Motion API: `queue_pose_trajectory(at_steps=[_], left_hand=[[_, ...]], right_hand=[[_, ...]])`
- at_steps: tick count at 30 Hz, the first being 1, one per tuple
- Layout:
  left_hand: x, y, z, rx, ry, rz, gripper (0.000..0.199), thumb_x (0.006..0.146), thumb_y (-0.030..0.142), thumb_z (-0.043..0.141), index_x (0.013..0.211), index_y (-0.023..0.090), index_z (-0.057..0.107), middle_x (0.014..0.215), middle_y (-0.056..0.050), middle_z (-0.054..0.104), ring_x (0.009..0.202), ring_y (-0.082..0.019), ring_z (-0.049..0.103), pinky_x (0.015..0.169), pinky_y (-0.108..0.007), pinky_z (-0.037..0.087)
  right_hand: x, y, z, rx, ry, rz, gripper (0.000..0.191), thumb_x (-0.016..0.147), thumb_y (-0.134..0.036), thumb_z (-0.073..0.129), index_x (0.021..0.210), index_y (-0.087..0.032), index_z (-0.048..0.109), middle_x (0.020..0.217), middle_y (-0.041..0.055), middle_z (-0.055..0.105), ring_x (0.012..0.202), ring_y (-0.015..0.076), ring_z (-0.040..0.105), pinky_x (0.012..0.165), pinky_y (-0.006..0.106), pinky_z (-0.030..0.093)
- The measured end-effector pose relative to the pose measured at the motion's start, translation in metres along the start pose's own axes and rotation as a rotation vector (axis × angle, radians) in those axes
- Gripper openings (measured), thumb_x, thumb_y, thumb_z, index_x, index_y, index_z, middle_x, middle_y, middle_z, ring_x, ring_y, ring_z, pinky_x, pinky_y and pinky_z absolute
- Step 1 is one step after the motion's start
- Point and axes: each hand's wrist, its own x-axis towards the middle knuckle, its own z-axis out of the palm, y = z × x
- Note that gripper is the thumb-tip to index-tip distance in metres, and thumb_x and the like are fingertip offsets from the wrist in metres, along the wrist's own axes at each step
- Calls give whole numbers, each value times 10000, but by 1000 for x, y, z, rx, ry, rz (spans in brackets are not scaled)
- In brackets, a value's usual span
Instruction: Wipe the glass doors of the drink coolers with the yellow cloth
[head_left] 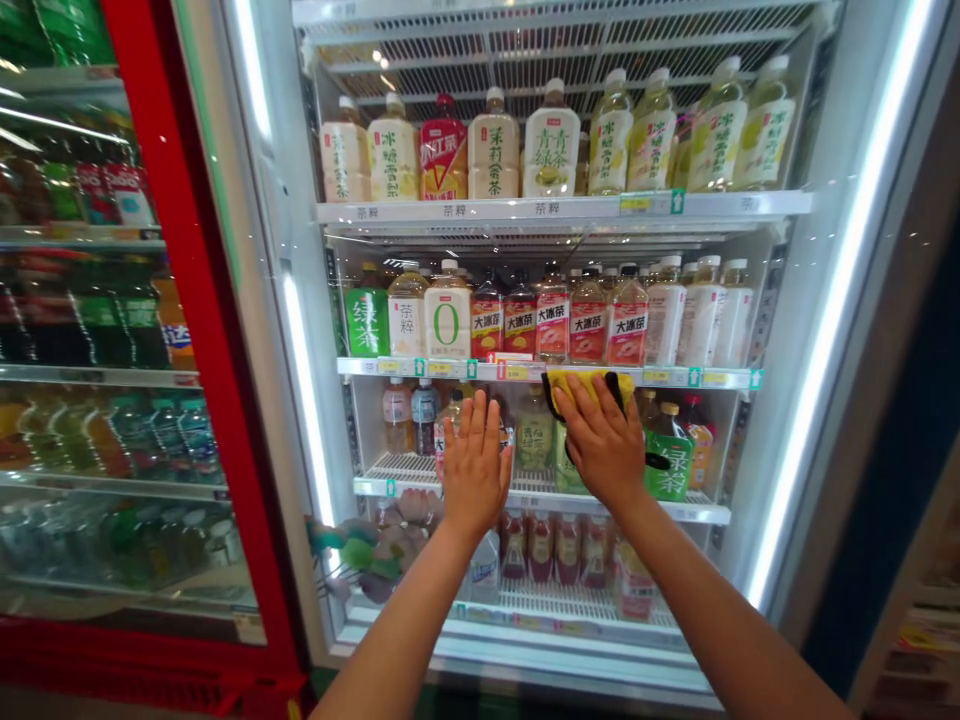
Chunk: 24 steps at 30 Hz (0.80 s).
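My left hand (476, 475) lies flat, palm forward and fingers stretched up, in front of the lower shelves of a lit drinks fridge; it holds nothing. To its right, my right hand (607, 452) presses a yellow cloth (556, 383) with black edging, level with the price strip (397, 367) of a middle shelf. A black loop of the cloth's trim sticks out beside the wrist. Reflections low on the left suggest a glass pane between me and the bottles, but I cannot make out its surface. Both hands partly hide bottles behind them.
Behind the hands, shelves hold rows of bottled teas, such as a red-labelled bottle (444, 150) up top and a green bottle (669, 455) lower right. A red-framed fridge (202, 300) stands at left. Bright light strips (840, 300) run down both sides.
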Motion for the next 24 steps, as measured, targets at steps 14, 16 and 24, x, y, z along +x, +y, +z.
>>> queue_pose_trajectory(at_steps=[14,16,24], left_hand=[[-28,-95,-29,75,10,-49,773,1032,246,460,1647,179,-4,1690,-169,216,1582,-285,142,1271,-579,209],[-31,-103,-32,70,6,-62,770,1035,246,452,1646,182,-13,1690,-171,215,1582,-289,141,1267,-588,213],[-43,-128,-37,53,-12,-60,778,1032,238,460,1647,183,-13,1693,-174,202,1579,-299,151,1264,-583,229]], right_hand=[[34,-93,31,81,8,-52,626,997,-208,485,1599,-313,347,1565,29,511,1512,245,378,1289,519,104],[53,-103,37,74,54,38,647,987,-206,501,1603,-310,337,1589,44,477,1531,268,341,1280,552,95],[26,-139,44,54,-29,-201,532,1010,-204,469,1536,-284,465,1554,5,524,1506,196,379,1301,448,8]])
